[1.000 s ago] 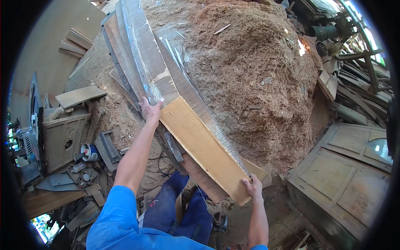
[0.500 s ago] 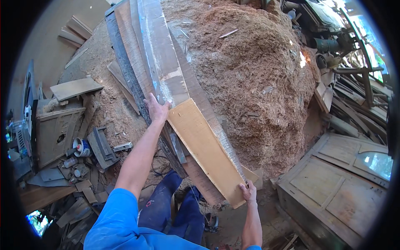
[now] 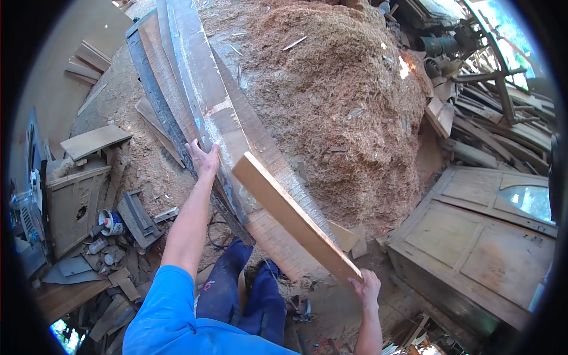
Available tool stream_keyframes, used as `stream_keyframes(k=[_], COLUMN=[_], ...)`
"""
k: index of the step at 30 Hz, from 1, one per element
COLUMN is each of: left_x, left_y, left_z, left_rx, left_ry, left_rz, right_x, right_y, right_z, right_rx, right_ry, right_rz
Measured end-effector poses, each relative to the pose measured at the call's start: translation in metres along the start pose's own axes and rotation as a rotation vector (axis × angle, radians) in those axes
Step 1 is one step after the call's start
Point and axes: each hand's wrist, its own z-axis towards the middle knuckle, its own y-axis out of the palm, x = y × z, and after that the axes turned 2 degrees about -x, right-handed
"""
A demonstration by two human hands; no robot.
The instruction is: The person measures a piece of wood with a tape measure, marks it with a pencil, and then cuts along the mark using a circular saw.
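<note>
The handling looks unfinished: the short, light-tan wooden board (image 3: 296, 219) is taken up at its near end by the right hand (image 3: 367, 286), whose grip is firmly closed on it. It is tipped onto edge above the near part of the stack, not lying flat; whether its underside touches the boards beneath cannot be told. The left hand (image 3: 203, 161) is just beside the board's far end but apart from it, its grip wide, thumb and fingers spread over the side of the long grey-brown plank with whitish streaks (image 3: 207, 77). How far the work goes beyond this, the view does not show.

Below the tan board is a rough reddish-brown plank (image 3: 275, 242), and a dark, weathered plank (image 3: 151, 89) runs along the stack's left side. What carries the stack is hidden.

A large heap of brown shavings (image 3: 331, 106) fills the area beyond. To the right are a panelled wooden cabinet (image 3: 449, 231) and piled scrap lumber (image 3: 503, 139); to the left, a white-and-blue round can (image 3: 111, 223) among offcuts.
</note>
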Motion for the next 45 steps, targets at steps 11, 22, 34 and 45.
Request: stream_keyframes(k=[11, 22, 34, 45], left_x=[-0.040, -0.040, -0.038, 0.039], left_y=[-0.025, -0.029, -0.034, 0.019], left_z=[0.016, 0.018, -0.010, -0.168], left_rx=[0.089, -0.035, 0.020, 0.073], left_ry=[0.064, -0.044, -0.006, -0.129], left_rz=[0.167, 0.091, -0.413, -0.631], right_x=[-0.063, -0.038, 0.021, 0.007], right_y=[0.079, 0.137, 0.105, 0.085], right_z=[-0.021, -0.012, 0.054, 0.117], right_rx=[0.465, 0.384, 0.079, -0.121], right_ry=[-0.109, 0.048, 0.488, 0.486], right_rz=[-0.181, -0.136, 0.587, 0.214])
